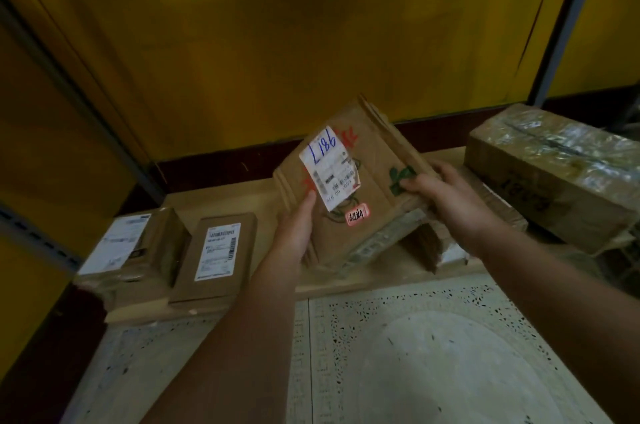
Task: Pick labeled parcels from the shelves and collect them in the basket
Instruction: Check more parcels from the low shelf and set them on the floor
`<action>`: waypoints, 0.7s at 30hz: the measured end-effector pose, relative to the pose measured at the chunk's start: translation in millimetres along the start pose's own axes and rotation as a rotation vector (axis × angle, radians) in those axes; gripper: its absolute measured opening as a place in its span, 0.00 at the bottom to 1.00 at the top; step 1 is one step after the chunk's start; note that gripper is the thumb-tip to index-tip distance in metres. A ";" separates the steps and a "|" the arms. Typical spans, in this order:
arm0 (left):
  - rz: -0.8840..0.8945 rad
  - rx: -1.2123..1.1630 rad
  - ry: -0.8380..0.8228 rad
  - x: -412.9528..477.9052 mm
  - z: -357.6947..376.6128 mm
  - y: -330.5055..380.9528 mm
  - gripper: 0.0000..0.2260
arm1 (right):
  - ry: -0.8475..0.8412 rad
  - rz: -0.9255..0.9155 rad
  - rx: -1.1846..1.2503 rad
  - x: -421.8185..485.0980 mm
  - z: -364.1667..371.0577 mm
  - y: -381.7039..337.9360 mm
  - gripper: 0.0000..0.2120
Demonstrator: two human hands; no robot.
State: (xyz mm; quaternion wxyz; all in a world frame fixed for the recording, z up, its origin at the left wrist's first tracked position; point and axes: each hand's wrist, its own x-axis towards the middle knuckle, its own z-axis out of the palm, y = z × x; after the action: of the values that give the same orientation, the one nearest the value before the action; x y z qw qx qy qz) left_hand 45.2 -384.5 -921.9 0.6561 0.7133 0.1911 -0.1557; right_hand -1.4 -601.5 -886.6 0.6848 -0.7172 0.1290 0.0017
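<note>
A brown cardboard parcel (375, 196) is held up in the centre of the frame, clear of the low wooden shelf board (381, 276) below it. It is tilted so that its broad labelled face turns toward the camera, the far edge is raised, and one corner points to the top of the frame. The face looks close to square, so its long axis is hard to tell. The white shipping label (327, 167) on it runs lengthwise from upper right to lower left. Its blue handwritten figures are at the upper end and read upside down. A small pink sticker (357, 214) sits below the label, and a green mark lies toward the right edge.

The two hands are apart, each clamped on one side of the parcel. The left hand (298, 233) grips the lower left edge, thumb pressed on the face just beside the label, fingers hidden beneath. The right hand (446, 198) grips the right edge, thumb touching the green mark.

Beneath the held parcel another package (427, 245) lies on the board, mostly hidden. At lower left two labelled boxes (216, 257) lie side by side, touching. At right a large tape-wrapped carton (550, 167) lies with its long axis running from upper left to lower right. A yellow panel (311, 25) fills the background, and speckled floor (415, 354) fills the bottom.
</note>
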 end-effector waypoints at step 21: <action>0.195 -0.034 0.061 -2.2 -26.5 3.1 0.21 | -0.045 0.034 0.130 10.6 -0.7 34.8 0.36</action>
State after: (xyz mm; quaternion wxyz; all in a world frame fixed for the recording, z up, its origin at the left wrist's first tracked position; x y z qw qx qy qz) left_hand 43.9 -358.5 -915.8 0.6740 0.7217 0.1434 -0.0659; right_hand 2.2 -605.2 -922.6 0.7326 -0.6686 0.1256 0.0211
